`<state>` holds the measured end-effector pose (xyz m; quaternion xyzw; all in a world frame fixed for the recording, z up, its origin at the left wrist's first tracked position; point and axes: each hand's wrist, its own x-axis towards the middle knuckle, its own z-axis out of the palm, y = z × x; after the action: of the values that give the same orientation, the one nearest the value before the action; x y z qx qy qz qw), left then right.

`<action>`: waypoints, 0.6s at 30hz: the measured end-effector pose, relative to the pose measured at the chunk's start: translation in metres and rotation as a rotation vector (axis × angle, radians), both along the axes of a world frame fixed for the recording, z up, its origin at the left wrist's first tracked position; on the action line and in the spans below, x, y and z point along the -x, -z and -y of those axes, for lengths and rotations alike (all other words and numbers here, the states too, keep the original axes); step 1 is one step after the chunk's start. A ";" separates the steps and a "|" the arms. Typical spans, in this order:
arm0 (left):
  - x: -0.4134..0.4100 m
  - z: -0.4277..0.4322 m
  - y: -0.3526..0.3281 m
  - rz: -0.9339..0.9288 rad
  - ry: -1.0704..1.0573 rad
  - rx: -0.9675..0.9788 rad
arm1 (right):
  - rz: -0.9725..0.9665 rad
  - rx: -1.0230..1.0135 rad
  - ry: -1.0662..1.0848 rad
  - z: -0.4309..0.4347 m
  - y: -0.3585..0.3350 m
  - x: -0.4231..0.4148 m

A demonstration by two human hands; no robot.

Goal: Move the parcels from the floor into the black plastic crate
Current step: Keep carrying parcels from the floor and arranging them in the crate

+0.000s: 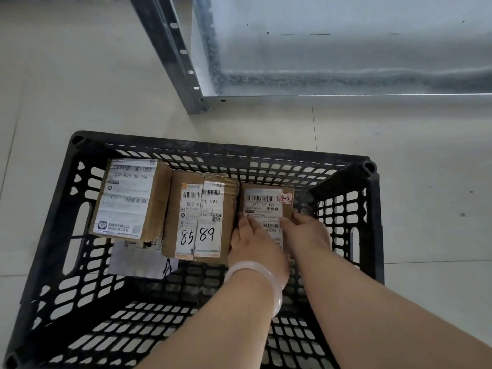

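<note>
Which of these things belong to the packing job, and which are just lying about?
Job:
- crate
- left parcel
- middle parcel
- right parcel, held by left hand and right hand
- flat mailer, partly under the left parcel

Lying about:
- metal shelf
- floor

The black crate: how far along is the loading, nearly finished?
Well along. The left box and the parcel marked 85 89 already lie in the black crate, with a pale flat parcel partly beneath them. The left hand and right hand hold a third box low inside, beside those. No parcels show on the floor in view, so little may remain.
</note>
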<state>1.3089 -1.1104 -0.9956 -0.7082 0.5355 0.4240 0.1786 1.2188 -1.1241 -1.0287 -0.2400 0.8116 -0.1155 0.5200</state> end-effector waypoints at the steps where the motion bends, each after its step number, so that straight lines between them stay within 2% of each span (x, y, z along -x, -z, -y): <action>1: 0.001 -0.001 0.001 0.000 0.000 0.007 | 0.014 0.005 0.008 0.001 0.000 0.001; 8: 0.001 -0.004 -0.005 -0.034 -0.032 0.049 | 0.038 -0.015 -0.071 0.001 -0.003 0.003; 13: -0.004 -0.009 -0.027 -0.122 -0.097 0.087 | 0.002 -0.032 -0.022 -0.009 -0.041 0.009; 18: -0.020 -0.001 -0.075 -0.238 -0.353 0.221 | -0.016 -0.004 -0.125 -0.021 -0.101 0.008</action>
<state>1.3293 -1.1091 -0.9203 -0.7512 0.4637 0.4680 -0.0411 1.2112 -1.1027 -0.9281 -0.2900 0.7995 -0.0793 0.5201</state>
